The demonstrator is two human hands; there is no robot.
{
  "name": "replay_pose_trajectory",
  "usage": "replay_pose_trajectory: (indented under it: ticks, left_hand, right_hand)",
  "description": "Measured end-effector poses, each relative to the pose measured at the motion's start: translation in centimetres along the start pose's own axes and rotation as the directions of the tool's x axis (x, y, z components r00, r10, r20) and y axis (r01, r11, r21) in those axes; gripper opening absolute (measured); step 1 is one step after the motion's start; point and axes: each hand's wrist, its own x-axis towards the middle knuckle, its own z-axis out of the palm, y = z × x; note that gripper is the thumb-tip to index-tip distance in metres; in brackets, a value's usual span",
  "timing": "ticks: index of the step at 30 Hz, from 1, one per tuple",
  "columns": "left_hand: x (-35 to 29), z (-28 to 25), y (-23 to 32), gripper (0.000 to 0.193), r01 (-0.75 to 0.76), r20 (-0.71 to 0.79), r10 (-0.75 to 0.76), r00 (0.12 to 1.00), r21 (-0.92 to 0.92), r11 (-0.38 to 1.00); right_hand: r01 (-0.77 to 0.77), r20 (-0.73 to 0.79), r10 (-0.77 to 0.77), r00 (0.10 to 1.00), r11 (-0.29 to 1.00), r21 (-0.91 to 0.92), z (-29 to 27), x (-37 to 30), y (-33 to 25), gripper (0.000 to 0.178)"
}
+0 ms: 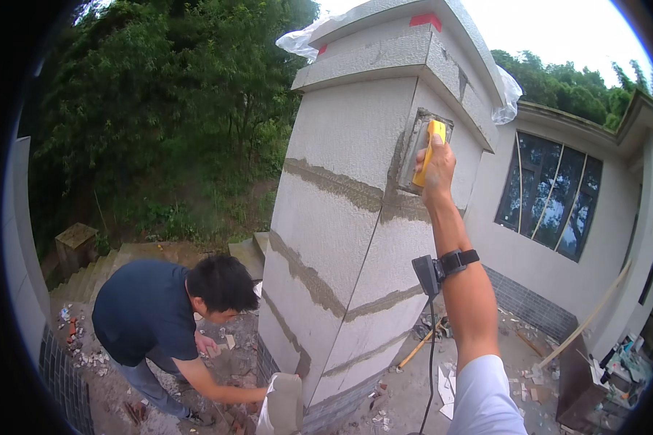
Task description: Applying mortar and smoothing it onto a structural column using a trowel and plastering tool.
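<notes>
While the right hand [437, 168] grips the yellow-handled plaster float [422, 154], its long axis stands near upright, flat against the grey rendered pillar [341, 239] overhead. No left hand is visible.

Head view. Your right hand [438, 168] closes its grip on the yellow handle of a plastering float [422, 148], pressed flat against the grey rendered pillar [341, 239] near its corner. Below left, a crouching co-worker [163, 319] reaches toward the pillar's base beside a pale bag [281, 402].
</notes>
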Motion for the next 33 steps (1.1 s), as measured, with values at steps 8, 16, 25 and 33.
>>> replay_pose_trajectory:
  ticks: [8, 16, 25, 33]
  left_hand:
    - [-0.5, 1.3, 1.8, 0.015, -0.015, 0.004, 0.015, 1.0, 0.04, 0.999]
    - [0.1, 1.3, -0.3, 0.016, -0.017, -0.041, 0.016, 0.999, -0.009, 1.0]
    - [-1.4, 1.7, 2.5, 0.02, 0.002, 0.04, -0.002, 0.999, 0.004, 1.0]
    - [-1.9, 1.7, 0.8, 0.023, 0.03, -0.006, -0.03, 1.0, -0.048, 0.998]
  right_hand:
    - [0.004, 0.05, -0.01, 0.999, 0.992, 0.127, 2.8, 7.0, -3.0, 0.032]
    - [-0.072, 0.038, 0.068, 0.997, 0.988, 0.135, 0.9, 8.5, -1.6, 0.034]
    - [-0.018, 0.088, 0.008, 0.996, 0.994, 0.112, 1.2, 6.6, -3.6, 0.033]
    - [-0.069, 0.008, 0.069, 0.998, 0.993, 0.097, 3.5, 7.6, -2.3, 0.035]
